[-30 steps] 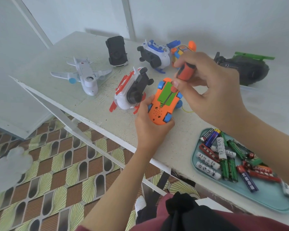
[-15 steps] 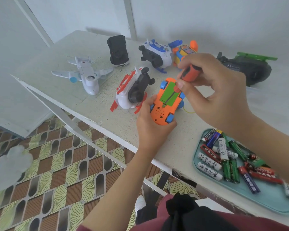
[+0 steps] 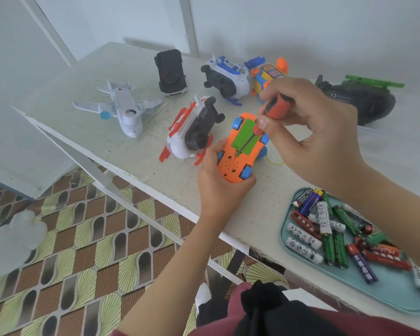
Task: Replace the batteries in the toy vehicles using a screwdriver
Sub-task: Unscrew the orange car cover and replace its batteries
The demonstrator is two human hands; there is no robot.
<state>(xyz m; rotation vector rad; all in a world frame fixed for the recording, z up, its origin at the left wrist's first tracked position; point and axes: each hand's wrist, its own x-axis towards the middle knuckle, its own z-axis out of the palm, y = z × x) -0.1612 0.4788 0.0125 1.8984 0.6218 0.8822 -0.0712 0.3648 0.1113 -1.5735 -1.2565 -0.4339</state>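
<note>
An orange toy car with blue wheels lies belly-up near the table's front edge, its green battery cover facing me. My left hand grips the car's near end from below. My right hand holds an orange-and-black screwdriver by the handle. The screwdriver's thin shaft slants down across the green cover, its tip at the cover's near edge. A teal tray at the lower right holds several loose batteries.
Other toys stand further back on the white table: a white plane, a black car, a red-and-white vehicle, a blue-and-white one, a colourful one and a black-and-green helicopter. Patterned floor lies to the left.
My right hand has turned slightly on the screwdriver handle, and the handle has tilted a little. The car and my left hand stay in place.
</note>
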